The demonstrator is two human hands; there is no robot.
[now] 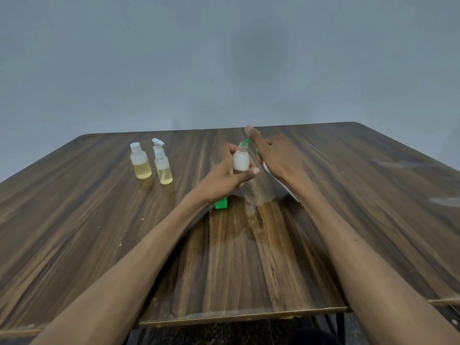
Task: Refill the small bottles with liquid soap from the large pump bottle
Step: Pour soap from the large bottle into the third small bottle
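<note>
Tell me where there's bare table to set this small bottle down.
Free: the right side of the table, beyond the right hand, and the near-left stretch in front of the two yellow bottles. Crowded: the centre, with the left hand, white bottle, green cap and a wet patch.

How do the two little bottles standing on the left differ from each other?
The flip-cap bottle has a plain rounded white cap; the spray bottle has a white trigger nozzle that rises higher. The flip-cap bottle looks wider and squatter, the spray bottle slimmer. The flip-cap bottle stands further left and a little further back. Both are small, clear, upright, untouched and partly full of pale yellow liquid.
</note>
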